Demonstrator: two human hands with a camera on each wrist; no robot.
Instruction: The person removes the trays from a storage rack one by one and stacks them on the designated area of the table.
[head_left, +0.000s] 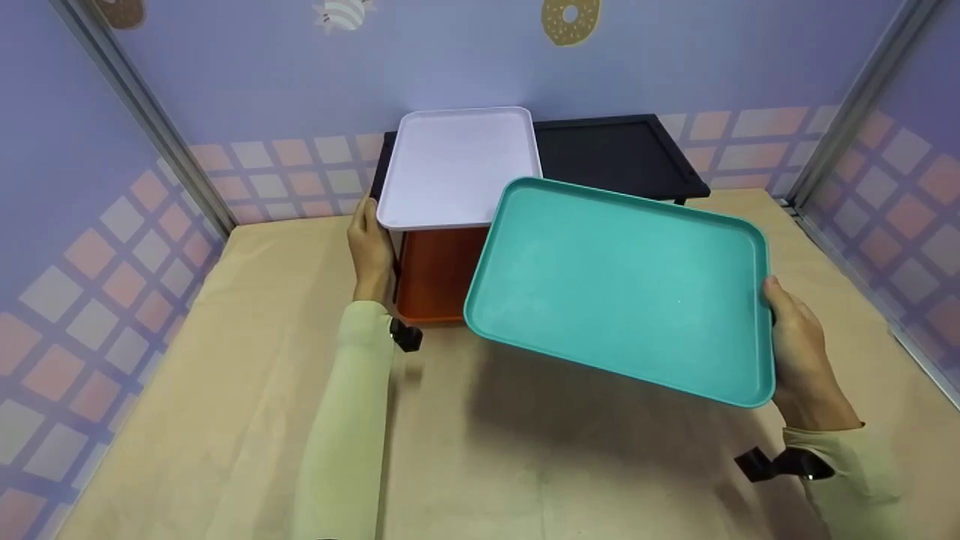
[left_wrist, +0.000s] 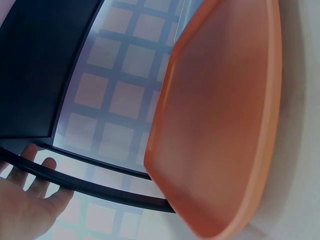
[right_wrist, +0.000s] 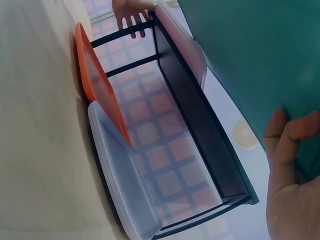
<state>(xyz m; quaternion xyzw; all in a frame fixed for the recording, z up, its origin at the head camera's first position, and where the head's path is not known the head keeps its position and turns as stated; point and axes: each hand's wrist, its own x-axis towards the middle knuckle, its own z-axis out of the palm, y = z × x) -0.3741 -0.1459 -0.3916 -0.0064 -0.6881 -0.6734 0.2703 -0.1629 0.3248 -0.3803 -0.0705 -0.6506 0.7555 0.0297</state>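
1. Under the black rack [right_wrist: 200, 125], only the right wrist view shows a clear tray [right_wrist: 125, 190] lying on the surface [head_left: 225, 390] beside the orange tray [right_wrist: 97, 87]; the head view shows just the orange one's end.
2. On top of the rack sits a white tray [head_left: 457, 165], empty; the teal tray [head_left: 622, 289], also empty, is held tilted above the surface, in front of the rack.
3. The right hand [head_left: 799, 360] grips the teal tray's right edge, fingers [right_wrist: 280, 145] curled underneath.
4. The left hand [head_left: 370, 247] rests at the rack's left end, fingers [left_wrist: 47, 167] straight and spread against a black bar.
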